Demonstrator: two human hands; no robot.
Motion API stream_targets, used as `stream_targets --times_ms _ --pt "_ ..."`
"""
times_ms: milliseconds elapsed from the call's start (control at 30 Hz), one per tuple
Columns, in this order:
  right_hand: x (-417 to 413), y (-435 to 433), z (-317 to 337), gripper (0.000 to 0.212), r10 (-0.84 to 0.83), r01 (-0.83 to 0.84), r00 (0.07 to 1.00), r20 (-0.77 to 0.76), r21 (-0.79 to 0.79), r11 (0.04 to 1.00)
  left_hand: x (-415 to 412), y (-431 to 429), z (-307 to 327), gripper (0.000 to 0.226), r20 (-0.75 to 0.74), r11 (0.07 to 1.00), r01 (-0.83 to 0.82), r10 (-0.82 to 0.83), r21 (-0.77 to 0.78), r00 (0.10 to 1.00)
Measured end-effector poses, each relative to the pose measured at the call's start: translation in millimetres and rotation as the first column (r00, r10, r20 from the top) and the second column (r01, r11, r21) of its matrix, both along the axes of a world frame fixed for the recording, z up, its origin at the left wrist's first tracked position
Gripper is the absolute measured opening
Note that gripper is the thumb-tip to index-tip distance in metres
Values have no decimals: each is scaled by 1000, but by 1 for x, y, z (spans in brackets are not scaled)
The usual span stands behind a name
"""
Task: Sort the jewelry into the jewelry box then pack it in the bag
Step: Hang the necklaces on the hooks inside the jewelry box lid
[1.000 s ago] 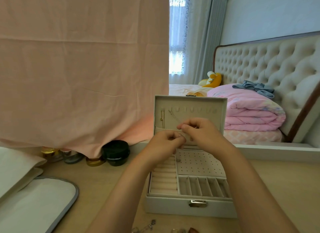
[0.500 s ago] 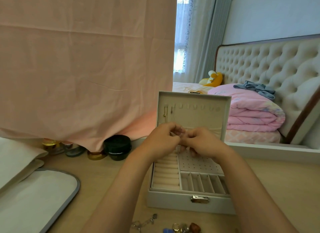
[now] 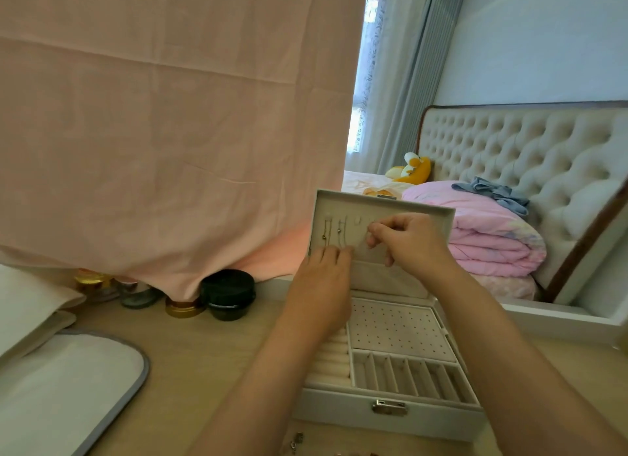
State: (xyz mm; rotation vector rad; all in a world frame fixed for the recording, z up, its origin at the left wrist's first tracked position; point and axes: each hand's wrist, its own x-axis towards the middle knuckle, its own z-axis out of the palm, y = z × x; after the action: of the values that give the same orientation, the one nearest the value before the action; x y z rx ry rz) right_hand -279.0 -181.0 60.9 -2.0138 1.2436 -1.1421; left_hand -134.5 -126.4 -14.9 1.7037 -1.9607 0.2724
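The box (image 3: 339, 406) sits open on the table (image 3: 204, 353), lid upright, with two necklaces (image 3: 326, 231) hanging inside it. The left hand (image 3: 323, 285) lays straight fingers on their lower ends. The right hand (image 3: 407, 245) curls by the lid's hooks; whether it holds anything I cannot tell.

Soft daylight enters through the window (image 3: 365, 92); slight motion blur, wide-angle bending at the edges.
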Motion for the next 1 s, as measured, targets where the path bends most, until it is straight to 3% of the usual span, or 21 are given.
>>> stream_targets --times_ms 300,533,1000 --pt "12 -25 -7 15 56 -70 967 -248 -47 996 2 -1 -10 50 82 998 -25 30 -64 996" --pt "19 -26 -27 15 53 -84 908 -416 -56 995 5 0 -5 34 66 995 -18 25 -98 998" --pt "17 -12 -42 27 189 -169 884 -427 84 982 17 -5 2 43 40 999 34 -33 -26 999"
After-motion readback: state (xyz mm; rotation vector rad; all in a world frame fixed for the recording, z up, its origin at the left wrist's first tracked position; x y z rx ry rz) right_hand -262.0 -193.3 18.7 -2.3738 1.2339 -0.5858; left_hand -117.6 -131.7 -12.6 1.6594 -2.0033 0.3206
